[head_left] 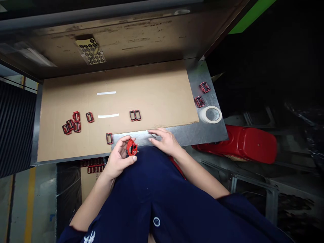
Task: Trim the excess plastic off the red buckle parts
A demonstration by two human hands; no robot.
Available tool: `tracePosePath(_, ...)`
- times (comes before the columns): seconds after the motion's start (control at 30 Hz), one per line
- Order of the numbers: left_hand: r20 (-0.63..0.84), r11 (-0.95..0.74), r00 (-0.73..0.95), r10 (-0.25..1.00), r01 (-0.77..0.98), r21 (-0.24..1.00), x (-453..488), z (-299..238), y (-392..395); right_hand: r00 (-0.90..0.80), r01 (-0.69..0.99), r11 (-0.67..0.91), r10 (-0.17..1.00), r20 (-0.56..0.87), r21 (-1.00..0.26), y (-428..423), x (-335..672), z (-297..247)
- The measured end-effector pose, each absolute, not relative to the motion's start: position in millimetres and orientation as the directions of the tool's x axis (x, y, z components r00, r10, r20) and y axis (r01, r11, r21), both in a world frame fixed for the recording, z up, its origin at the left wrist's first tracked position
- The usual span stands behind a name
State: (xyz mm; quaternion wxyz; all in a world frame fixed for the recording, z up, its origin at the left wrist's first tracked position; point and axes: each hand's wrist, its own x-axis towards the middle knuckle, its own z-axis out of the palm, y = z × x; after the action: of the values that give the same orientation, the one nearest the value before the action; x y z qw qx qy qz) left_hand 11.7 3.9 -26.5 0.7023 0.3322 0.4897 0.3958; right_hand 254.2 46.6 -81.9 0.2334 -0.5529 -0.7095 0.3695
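A factory-style workshop: a steel-topped workbench (pixel 202 135) covered with a cardboard sheet (pixel 113 101), red rectangular buckles (pixel 89 117) at 9 o'clock, masking tape (pixel 216 114) at 3 o'clock, and a yellow floor line (pixel 29 206) at 7 o'clock.

Navy work jacket (pixel 154 189), round white button (pixel 156 221); white lettering (pixel 89 237) on the short navy sleeve (pixel 76 234); thin red edging (pixel 177 166)
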Motion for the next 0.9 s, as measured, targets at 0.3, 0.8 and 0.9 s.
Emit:
tracePosePath(0.3,-0.192,0.175,0.306,0.933,0.080,0.981,16.9,-19.6,2.8,-0.041,0.780,-0.116,0.971,-0.236,-0.614,40.6,268.0,-159.4)
tracePosePath(0.8,0.090,-0.194,0.386,0.918,0.239,0.952,19.5,-12.0,-2.0,-0.271,0.179,0.453,0.876,0.399,-0.874,3.1,255.5,1.8)
tracePosePath(0.9,0.113,-0.218,0.414,0.903,0.215,0.952,19.9,-14.2,-2.1,-0.263,0.180,0.497,0.856,0.446,-0.849,3.4,251.5,5.9)
